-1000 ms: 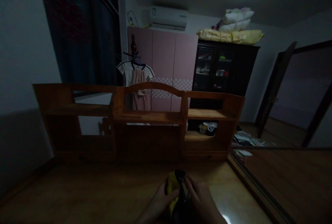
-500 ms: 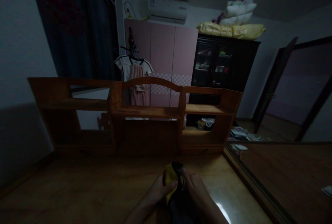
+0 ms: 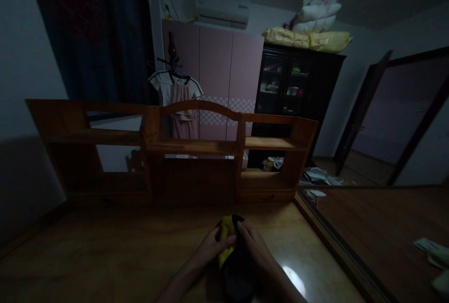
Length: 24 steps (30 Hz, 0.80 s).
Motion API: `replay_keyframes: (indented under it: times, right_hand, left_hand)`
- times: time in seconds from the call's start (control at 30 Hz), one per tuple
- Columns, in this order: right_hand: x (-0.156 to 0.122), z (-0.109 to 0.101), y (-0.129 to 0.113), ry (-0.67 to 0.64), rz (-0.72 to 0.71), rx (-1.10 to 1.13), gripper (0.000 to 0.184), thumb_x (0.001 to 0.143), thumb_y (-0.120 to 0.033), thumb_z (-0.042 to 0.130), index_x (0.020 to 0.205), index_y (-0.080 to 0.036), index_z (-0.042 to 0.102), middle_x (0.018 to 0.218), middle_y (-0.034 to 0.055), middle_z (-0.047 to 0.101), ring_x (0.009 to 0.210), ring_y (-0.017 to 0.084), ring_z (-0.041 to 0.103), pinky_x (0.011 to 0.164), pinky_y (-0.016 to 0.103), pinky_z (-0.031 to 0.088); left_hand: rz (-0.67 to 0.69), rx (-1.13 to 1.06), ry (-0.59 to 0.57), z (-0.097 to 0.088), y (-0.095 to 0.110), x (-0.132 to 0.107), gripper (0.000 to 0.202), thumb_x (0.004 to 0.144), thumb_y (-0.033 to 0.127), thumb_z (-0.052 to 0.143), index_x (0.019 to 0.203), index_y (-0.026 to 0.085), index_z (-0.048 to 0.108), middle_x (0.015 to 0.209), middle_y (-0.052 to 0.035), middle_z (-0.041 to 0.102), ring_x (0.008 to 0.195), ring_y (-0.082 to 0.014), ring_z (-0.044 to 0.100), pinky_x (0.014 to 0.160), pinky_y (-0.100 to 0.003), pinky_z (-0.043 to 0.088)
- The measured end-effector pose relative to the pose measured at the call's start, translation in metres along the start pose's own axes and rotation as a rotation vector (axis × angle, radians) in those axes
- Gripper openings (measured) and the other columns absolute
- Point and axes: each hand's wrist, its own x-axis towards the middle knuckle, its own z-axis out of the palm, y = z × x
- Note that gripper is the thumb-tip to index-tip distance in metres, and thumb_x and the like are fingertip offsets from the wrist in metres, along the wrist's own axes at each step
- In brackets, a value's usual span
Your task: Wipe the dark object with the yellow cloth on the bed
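Low in the head view, both hands grip a soft black and yellow cloth item (image 3: 229, 244); its exact kind is hard to make out in the dim light. On its left side my left hand (image 3: 213, 243) pinches the yellow part, the thumb lying across it. My right hand (image 3: 253, 242) is closed on the black edge at the upper right, thumb on top. The dark body of the item hangs down between my forearms to the bottom of the view.
Beneath my hands spreads a light wooden surface (image 3: 133, 247), with a wooden shelf unit (image 3: 196, 146) standing along its far side. A raised edge (image 3: 326, 242) runs down the right. Beyond are a pink wardrobe (image 3: 215, 64), a black cabinet (image 3: 322, 83) and an open door (image 3: 365, 111).
The view has shifted a little, so the room sits slightly further left. Both hands keep hold of the cloth item, and more of its yellow part is bunched between them.
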Motion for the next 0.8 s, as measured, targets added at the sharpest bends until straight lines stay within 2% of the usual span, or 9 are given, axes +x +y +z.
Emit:
replay_keyframes:
  times: [0.17, 0.33, 0.63, 0.8]
  right_hand:
    - [-0.003, 0.0, -0.002, 0.017, -0.009, 0.081, 0.056, 0.085, -0.06, 0.044, 0.116, -0.016, 0.06, 0.106, 0.0091, 0.064, 0.103, 0.026, 0.055, 0.09, 0.036, 0.04]
    - [-0.002, 0.003, 0.003, 0.015, -0.002, 0.105, 0.055, 0.076, -0.055, 0.061, 0.117, -0.017, 0.059, 0.11, 0.0097, 0.062, 0.102, 0.028, 0.056, 0.089, 0.038, 0.042]
    - [-0.002, 0.003, 0.005, 0.003, -0.001, 0.138, 0.047, 0.077, -0.05, 0.061, 0.11, -0.016, 0.062, 0.102, 0.0097, 0.064, 0.096, 0.027, 0.058, 0.083, 0.036, 0.045]
    - [-0.001, 0.002, 0.012, 0.002, -0.022, 0.107, 0.041, 0.079, -0.042, 0.059, 0.11, -0.016, 0.061, 0.103, 0.0082, 0.064, 0.096, 0.026, 0.057, 0.083, 0.033, 0.044]
  left_hand:
    - [-0.011, 0.007, 0.007, 0.002, -0.001, 0.001, 0.059, 0.07, 0.043, 0.069, 0.117, 0.01, 0.054, 0.112, -0.0144, 0.064, 0.101, -0.0275, 0.061, 0.084, -0.033, 0.049]
    - [0.011, 0.061, 0.023, 0.001, -0.006, 0.002, 0.062, 0.065, 0.043, 0.072, 0.115, 0.01, 0.056, 0.111, -0.0132, 0.065, 0.097, -0.0271, 0.062, 0.079, -0.031, 0.05]
    - [-0.002, 0.047, 0.039, 0.005, -0.005, 0.001, 0.061, 0.063, 0.043, 0.073, 0.114, 0.012, 0.057, 0.11, -0.012, 0.066, 0.097, -0.0266, 0.062, 0.081, -0.032, 0.05]
    - [0.02, 0.016, 0.004, 0.004, -0.004, 0.001, 0.061, 0.063, 0.041, 0.074, 0.114, 0.012, 0.056, 0.111, -0.012, 0.065, 0.099, -0.0264, 0.062, 0.082, -0.032, 0.05]
